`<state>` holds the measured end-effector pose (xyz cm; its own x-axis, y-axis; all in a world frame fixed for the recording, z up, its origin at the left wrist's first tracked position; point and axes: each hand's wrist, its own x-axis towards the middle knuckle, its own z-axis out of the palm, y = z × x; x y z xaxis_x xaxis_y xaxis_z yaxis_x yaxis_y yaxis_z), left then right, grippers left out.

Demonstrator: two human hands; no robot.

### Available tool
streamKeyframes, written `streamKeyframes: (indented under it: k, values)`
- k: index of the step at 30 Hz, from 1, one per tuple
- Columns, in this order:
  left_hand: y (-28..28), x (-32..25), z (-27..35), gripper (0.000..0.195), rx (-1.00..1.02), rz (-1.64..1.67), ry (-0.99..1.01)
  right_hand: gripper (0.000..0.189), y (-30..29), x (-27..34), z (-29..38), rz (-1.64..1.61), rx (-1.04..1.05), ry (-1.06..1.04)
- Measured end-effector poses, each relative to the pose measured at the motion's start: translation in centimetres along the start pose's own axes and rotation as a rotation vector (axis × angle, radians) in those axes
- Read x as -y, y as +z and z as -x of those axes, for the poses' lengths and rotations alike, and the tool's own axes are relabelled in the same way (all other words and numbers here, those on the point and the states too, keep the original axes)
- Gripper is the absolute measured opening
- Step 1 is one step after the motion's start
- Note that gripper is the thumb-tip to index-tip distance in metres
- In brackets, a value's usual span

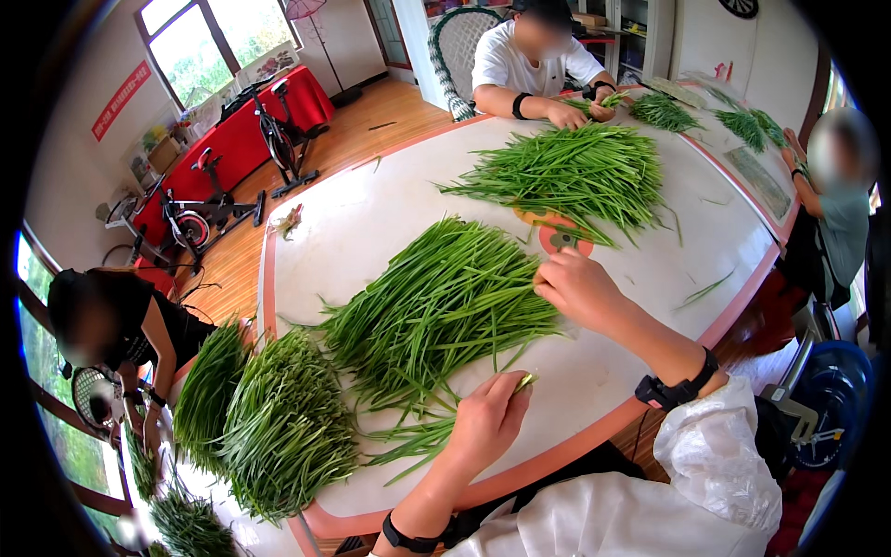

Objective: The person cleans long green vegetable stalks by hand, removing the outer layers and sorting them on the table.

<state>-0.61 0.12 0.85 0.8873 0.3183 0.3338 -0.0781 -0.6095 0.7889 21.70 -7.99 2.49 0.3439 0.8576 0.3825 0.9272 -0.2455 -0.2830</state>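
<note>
A large pile of long green leaves, apparently Chinese chives [438,299], lies on the table before me. My left hand [491,418] is closed round a small bunch of chives [418,438]; the pale cut ends poke out above its thumb, and the leaves trail to the left onto the table. At the right edge of the large pile, my right hand [574,289] has its fingers pinched at the stem ends; whether a stalk is between them cannot be told. Both wrists wear black bands.
The white table [334,216] has a pink border. Across it a co-worker [536,63] handles chives behind another pile [571,174]. More heaps [285,418] stand at the left, near a co-worker in black [125,320]. Another person [835,202] is at the right. A small heap of scraps [287,221] lies near the far left edge.
</note>
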Motion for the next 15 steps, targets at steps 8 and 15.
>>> streamKeyframes:
  k: [8,15]
  values:
    - [0.0,0.0,-0.5,0.02,-0.045,-0.116,0.187,0.016,-1.9,4.4,6.7,-0.286,0.181,-0.024]
    - [0.6,0.8,0.3,0.02,0.152,-0.093,0.081,0.016,-2.1,5.8,8.5,-0.535,0.199,0.111]
